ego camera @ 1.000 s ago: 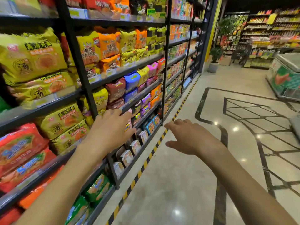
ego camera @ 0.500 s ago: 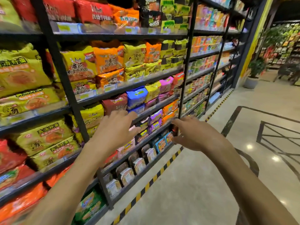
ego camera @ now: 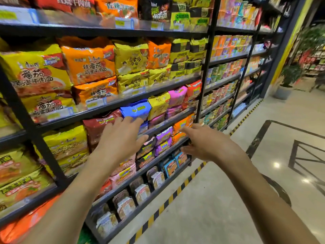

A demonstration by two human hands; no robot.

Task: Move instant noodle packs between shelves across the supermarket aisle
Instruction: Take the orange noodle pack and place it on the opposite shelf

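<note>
A black shelf rack (ego camera: pixel 112 104) full of instant noodle packs fills the left of the view. My left hand (ego camera: pixel 121 140) is stretched out with fingers apart, its fingertips just below a blue pack (ego camera: pixel 136 109) and in front of a dark red pack (ego camera: pixel 98 122). It holds nothing. My right hand (ego camera: pixel 204 141) is also out with spread fingers and nothing in it, level with the orange packs (ego camera: pixel 182 125) and purple packs (ego camera: pixel 163 141) near the rack's upright post (ego camera: pixel 204 81).
Yellow and orange multipacks (ego camera: pixel 88 66) fill the shelf above. Cup noodles (ego camera: pixel 221 71) stand in the bay to the right. Small boxed packs (ego camera: pixel 142 192) line the bottom shelf. A yellow-black floor stripe (ego camera: pixel 175 191) runs along the rack, and a potted plant (ego camera: pixel 288 80) stands at the aisle's end.
The view has turned toward the rack and closer to it. Both hands have risen and reached nearer the middle shelves, and both stay empty.
</note>
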